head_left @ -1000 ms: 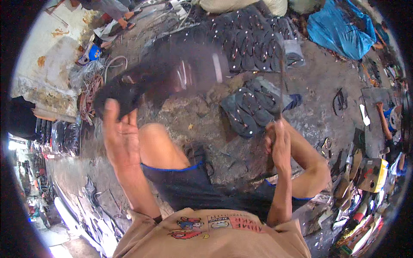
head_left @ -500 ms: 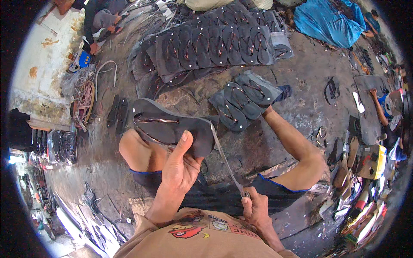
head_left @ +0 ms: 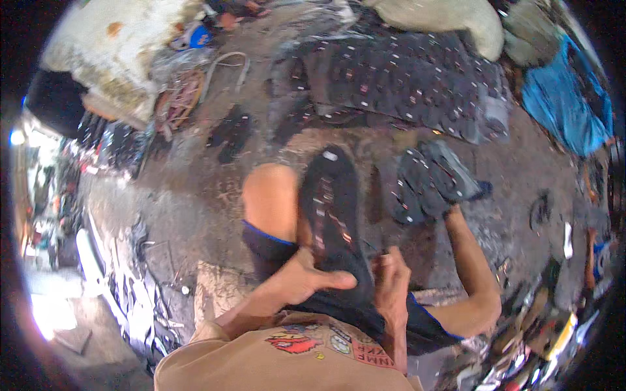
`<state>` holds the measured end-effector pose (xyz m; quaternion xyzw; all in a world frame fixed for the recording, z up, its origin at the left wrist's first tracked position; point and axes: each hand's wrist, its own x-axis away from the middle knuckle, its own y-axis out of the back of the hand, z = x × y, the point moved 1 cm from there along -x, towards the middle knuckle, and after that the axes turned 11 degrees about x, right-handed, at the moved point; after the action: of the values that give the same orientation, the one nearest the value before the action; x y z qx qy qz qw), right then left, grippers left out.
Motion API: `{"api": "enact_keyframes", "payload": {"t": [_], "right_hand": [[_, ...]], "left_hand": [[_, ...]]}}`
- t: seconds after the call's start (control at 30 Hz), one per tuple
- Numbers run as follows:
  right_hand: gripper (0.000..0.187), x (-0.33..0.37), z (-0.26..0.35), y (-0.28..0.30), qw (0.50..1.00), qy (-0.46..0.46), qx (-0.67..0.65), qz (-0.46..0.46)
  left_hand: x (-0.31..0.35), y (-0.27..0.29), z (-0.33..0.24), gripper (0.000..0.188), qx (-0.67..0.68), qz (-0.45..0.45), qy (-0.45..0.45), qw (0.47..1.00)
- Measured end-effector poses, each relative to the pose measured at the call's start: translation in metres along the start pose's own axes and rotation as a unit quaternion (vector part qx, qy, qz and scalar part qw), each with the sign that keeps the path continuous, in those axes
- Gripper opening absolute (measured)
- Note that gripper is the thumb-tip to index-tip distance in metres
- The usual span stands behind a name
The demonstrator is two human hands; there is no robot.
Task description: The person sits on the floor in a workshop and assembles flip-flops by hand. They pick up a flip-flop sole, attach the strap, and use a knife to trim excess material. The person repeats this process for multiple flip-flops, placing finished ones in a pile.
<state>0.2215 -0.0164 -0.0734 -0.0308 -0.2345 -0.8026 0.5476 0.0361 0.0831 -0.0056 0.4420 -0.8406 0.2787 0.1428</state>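
A dark flip-flop (head_left: 332, 195) with shiny brownish straps stands toe-away in front of me, its footbed turned up. My left hand (head_left: 301, 279) grips it near the heel, thumb laid across the top and fingers hidden underneath. Close beside the heel's right edge, my right hand (head_left: 391, 279) is closed. Motion blurs it, and what it holds is hidden. Several similar flip-flops (head_left: 417, 189) lie side by side beyond my right hand, near my right foot.
Rows of dark flip-flops (head_left: 404, 85) cover the floor ahead. A blue plastic sheet (head_left: 567, 98) and a pale sack (head_left: 443, 23) lie at the far right. Pale scraps (head_left: 140, 293) are heaped at left; more clutter (head_left: 541, 332) lies at right. My bare knees flank the work.
The flip-flop has swung from lying sideways to pointing away from me. My right hand has risen to its heel edge; the grey strip stretched between them no longer shows. The view has shifted left.
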Motion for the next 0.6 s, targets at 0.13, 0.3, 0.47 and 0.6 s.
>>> {"api": "enact_keyframes", "payload": {"t": [0.13, 0.3, 0.47, 0.6], "right_hand": [[0.025, -0.006, -0.022, 0.034, 0.912, -0.158, -0.326, -0.193], [0.054, 0.038, -0.080, 0.141, 0.856, -0.119, -0.221, -0.452], [0.052, 0.033, -0.055, 0.127, 0.838, -0.093, -0.351, -0.408], [0.050, 0.024, -0.084, 0.125, 0.854, -0.093, -0.373, -0.350]], "left_hand": [[-0.033, 0.010, -0.038, 0.059, 0.144, -0.150, -0.195, 0.959], [-0.147, 0.090, -0.069, 0.042, 0.440, -0.220, -0.300, 0.817], [-0.289, 0.026, 0.172, 0.138, 0.026, -0.342, -0.003, 0.939], [-0.314, -0.085, 0.217, 0.139, 0.019, -0.343, 0.083, 0.935]]}}
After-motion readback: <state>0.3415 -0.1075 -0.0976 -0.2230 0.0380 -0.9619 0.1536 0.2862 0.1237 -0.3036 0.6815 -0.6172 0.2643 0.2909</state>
